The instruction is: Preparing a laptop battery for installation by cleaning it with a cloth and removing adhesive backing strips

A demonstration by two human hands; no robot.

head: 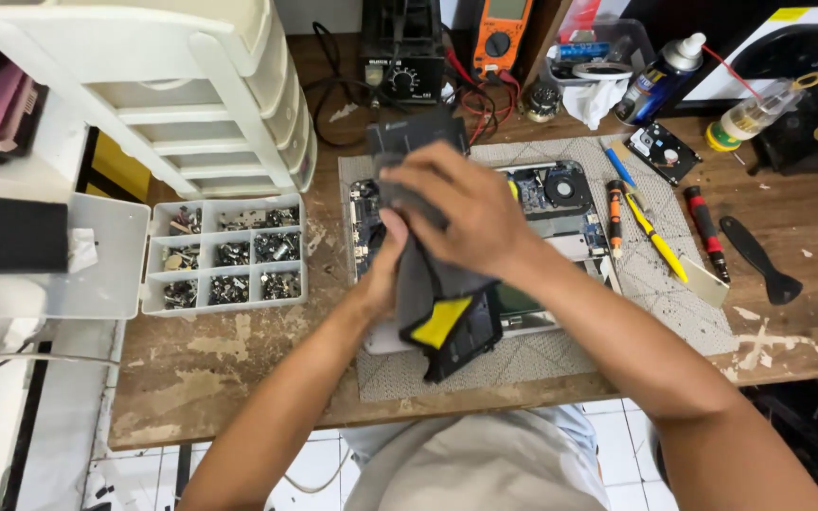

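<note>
Both my hands hold a long black battery pack (447, 312) with a yellow tab, lifted above an opened laptop (560, 203) that lies on a grey work mat (674, 293). My right hand (461, 213) wraps over the pack's upper part from the right. My left hand (385, 265) grips its left edge from below and is mostly hidden behind the pack. The laptop's circuit board and fan show to the right of my hands.
A compartment box of small screws (229, 255) sits left of the mat, below a white drawer unit (191, 85). Screwdrivers (707, 227), a yellow pen (655, 237), a black pry tool (759, 260), a hard drive (663, 151), bottles and an orange multimeter (502, 33) lie right and behind.
</note>
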